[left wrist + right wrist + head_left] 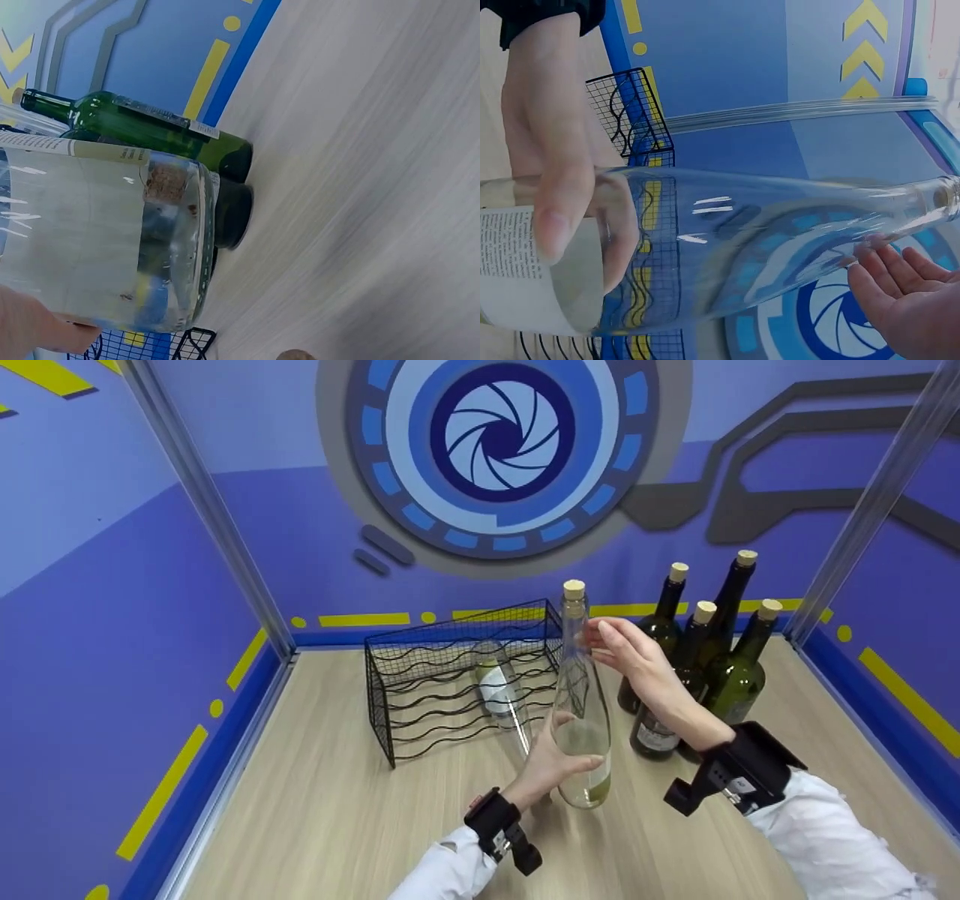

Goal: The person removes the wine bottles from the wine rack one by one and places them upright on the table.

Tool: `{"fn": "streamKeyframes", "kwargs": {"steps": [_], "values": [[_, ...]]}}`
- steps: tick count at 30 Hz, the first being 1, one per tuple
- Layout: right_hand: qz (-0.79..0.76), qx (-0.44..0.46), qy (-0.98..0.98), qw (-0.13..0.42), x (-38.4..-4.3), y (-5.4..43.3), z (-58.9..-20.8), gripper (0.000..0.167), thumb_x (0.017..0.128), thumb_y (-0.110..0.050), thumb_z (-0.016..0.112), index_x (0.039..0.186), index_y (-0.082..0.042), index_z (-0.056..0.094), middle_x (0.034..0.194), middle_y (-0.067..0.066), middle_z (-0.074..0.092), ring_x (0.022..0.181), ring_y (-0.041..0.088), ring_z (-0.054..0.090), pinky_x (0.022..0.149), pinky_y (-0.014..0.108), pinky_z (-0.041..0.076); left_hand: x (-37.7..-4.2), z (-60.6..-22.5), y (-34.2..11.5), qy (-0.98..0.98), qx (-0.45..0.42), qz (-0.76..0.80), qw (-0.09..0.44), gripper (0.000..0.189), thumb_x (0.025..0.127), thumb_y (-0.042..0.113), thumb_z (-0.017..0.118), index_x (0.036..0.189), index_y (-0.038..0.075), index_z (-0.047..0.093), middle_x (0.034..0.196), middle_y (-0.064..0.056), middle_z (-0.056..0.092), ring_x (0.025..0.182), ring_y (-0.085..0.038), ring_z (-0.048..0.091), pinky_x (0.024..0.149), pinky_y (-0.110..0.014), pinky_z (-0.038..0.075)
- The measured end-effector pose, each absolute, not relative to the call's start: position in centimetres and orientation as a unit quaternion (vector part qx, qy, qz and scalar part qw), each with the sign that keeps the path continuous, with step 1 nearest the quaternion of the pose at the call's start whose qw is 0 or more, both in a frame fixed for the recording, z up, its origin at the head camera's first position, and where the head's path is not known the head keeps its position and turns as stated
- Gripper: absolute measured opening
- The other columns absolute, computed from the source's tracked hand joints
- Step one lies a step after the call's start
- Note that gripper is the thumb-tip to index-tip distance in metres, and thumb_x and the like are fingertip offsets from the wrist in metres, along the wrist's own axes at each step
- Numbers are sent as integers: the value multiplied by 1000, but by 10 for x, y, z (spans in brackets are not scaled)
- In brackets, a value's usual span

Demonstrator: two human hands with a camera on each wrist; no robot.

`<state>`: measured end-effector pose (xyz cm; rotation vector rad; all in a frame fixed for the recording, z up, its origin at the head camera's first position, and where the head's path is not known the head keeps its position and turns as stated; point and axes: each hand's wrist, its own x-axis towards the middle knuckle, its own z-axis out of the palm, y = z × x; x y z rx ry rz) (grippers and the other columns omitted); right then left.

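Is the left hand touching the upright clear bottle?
Touching. The right wrist view shows the left hand wrapped round the upright clear bottle, its fingers overlapping the label.

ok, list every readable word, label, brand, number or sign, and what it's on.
No legible words, brands or numbers.
Clear bottle in left hand: label print too small and blurred.
Bottle lying in wire rack: label blurred.
Dark bottles at right: labels too small.
Wrist-mount stickers: too small.
Wall: yellow chevrons, no text.
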<state>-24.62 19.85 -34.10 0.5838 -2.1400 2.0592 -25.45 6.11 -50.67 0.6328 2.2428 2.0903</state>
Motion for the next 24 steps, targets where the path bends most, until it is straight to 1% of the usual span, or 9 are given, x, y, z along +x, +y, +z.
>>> {"fn": "streamKeyframes", "kwargs": {"steps": [7, 11, 14, 18, 20, 22, 24], "values": [[678, 192, -708, 43, -254, 188, -340, 45, 97, -33, 39, 121, 5, 44, 114, 19, 53, 107, 26, 50, 93, 38, 36, -247, -504, 63, 733, 182, 655, 24, 65, 59, 14, 83, 112, 6, 47, 101, 1, 51, 92, -20, 53, 75, -31, 46], [672, 200, -712, 35, -257, 182, -338, 47, 96, -35, 40, 121, 4, 43, 112, 19, 56, 107, 27, 51, 93, 38, 34, -243, -501, 66, 747, 182, 639, 34, 64, 59, 16, 83, 111, 9, 48, 106, 0, 51, 94, -20, 53, 76, -32, 46], [671, 197, -713, 44, -259, 178, -337, 42, 95, -29, 45, 117, 7, 44, 104, 20, 57, 99, 31, 54, 89, 38, 38, -240, -498, 66, 758, 182, 626, 33, 61, 60, 17, 83, 110, 13, 48, 111, -1, 50, 99, -19, 50, 82, -34, 42], [672, 174, -716, 78, -259, 175, -339, 25, 91, -16, 55, 102, 5, 50, 86, 18, 59, 81, 29, 58, 78, 36, 46, -237, -496, 65, 764, 176, 619, 43, 61, 60, 22, 83, 110, 16, 47, 115, 1, 48, 106, -18, 46, 90, -38, 36], [679, 158, -711, 96, -260, 174, -341, 18, 89, -14, 58, 93, 3, 52, 76, 19, 58, 71, 27, 58, 70, 34, 48, -235, -496, 65, 764, 170, 620, 55, 61, 60, 22, 83, 110, 17, 47, 115, 3, 48, 106, -17, 46, 90, -39, 36], [685, 144, -706, 110, -261, 174, -344, 17, 88, -13, 60, 86, 2, 52, 69, 19, 56, 62, 25, 56, 63, 32, 48, -233, -496, 66, 759, 169, 626, 62, 62, 60, 22, 83, 110, 16, 47, 115, 3, 48, 105, -17, 47, 89, -39, 36], [687, 134, -704, 123, -263, 174, -346, 17, 88, -12, 60, 82, 1, 52, 64, 18, 54, 57, 23, 54, 58, 30, 47, -230, -497, 66, 754, 164, 632, 69, 61, 59, 21, 83, 109, 17, 48, 113, 4, 48, 102, -16, 48, 86, -38, 38]]}}
